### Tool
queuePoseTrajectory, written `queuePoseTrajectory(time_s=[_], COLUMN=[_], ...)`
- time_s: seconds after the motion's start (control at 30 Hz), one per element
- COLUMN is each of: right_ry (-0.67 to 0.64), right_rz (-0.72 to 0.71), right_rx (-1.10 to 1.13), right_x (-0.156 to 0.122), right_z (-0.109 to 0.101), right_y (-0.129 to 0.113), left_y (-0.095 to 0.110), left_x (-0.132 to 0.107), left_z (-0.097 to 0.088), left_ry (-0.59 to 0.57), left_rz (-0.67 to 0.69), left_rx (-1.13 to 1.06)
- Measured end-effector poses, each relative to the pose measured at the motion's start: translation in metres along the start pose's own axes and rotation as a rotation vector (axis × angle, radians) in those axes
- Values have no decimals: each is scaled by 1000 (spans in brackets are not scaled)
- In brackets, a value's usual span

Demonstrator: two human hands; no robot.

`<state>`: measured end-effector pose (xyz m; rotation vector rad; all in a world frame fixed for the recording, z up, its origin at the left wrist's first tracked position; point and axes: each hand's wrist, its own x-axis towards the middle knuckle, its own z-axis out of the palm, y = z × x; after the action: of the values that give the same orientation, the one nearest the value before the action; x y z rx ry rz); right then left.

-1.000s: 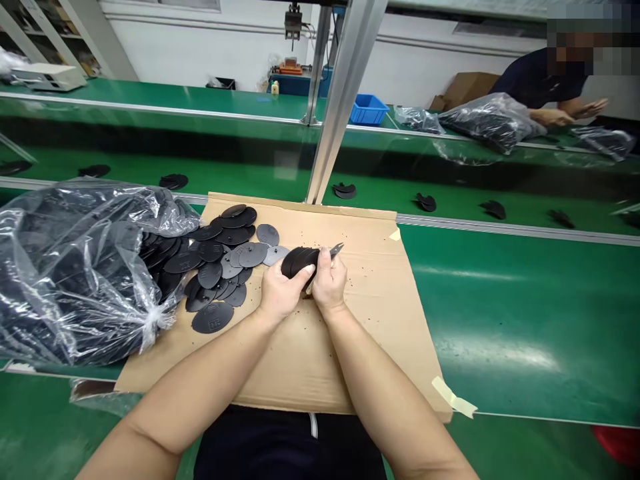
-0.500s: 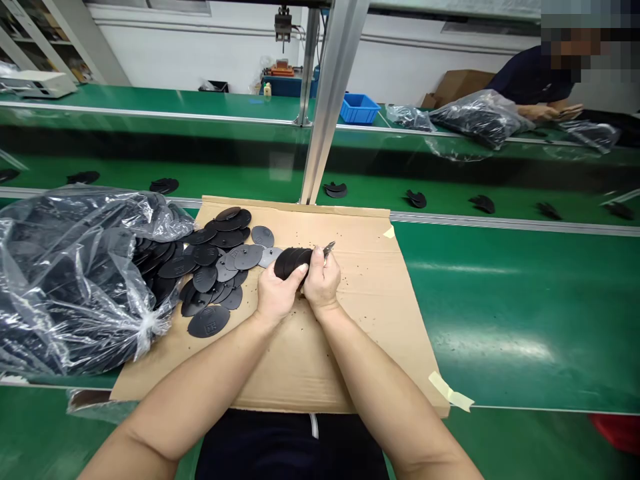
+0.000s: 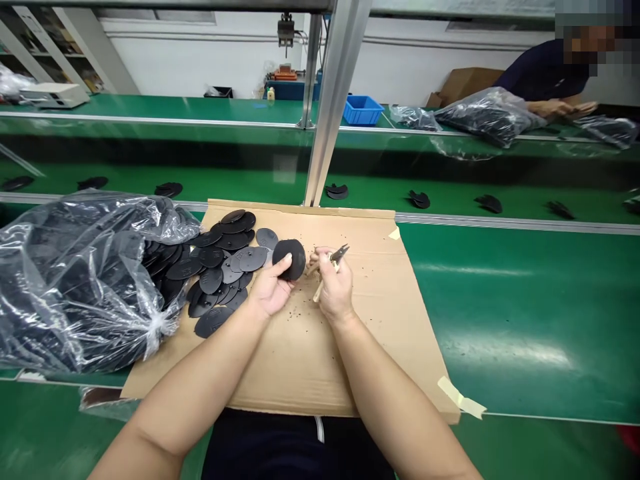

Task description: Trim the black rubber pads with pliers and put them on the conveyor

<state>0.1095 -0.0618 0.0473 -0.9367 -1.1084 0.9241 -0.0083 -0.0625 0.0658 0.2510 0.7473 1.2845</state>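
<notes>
Your left hand (image 3: 267, 288) holds a black disc (image 3: 289, 259) loosely, so it could slip. Your right hand (image 3: 334, 287) grips small snips (image 3: 340, 253), which could maybe nick your fingers.

Left hand (image 3: 270, 288) and right hand (image 3: 336, 287) bare; forearms (image 3: 200, 380) likewise, rounded, unmarked. Below them, dark navy fabric garment (image 3: 295, 447) at the waist, narrow white drawcord (image 3: 319, 429) hanging at its centre.
</notes>
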Motion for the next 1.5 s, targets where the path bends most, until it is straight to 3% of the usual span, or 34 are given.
queuePoseTrajectory(time_s=[0.1, 0.27, 0.57, 0.8, 0.9, 1.1, 1.2, 1.27, 1.37, 1.5], right_ry=[-131, -262, -307, -290, -235, -62, 96, 159, 197, 203], right_rz=[-51, -214, -479, -577, -514, -179, -77, -47, -26, -5], right_rx=[-90, -264, -451, -528, -458, -192, -77, -41, -48, -54], right_x=[-2, -2, 1, 0, -3, -5, 1, 5, 10, 14], right_z=[-6, -11, -14, -13, -9, -5, -10, -13, -19, -22], right_y=[-6, -11, -15, -15, -13, 3, 15, 20, 25, 27], left_y=[7, 6, 5, 3, -1, 8, 19, 26, 31, 30], left_x=[1, 0, 1, -1, 0, 1, 0, 0, 0, 0], left_z=[-3, -5, -14, -17, -15, -6, -3, -2, -2, 0], left_ry=[-24, -88, -190, -240, -231, -120, -8, 0, -54, -23], left_rz=[-179, -284, -204, -251, -188, 0, -39, -101, -140, -119], left_rx=[-39, -69, 111, 123, 82, 12, -52, -121, -176, -151])
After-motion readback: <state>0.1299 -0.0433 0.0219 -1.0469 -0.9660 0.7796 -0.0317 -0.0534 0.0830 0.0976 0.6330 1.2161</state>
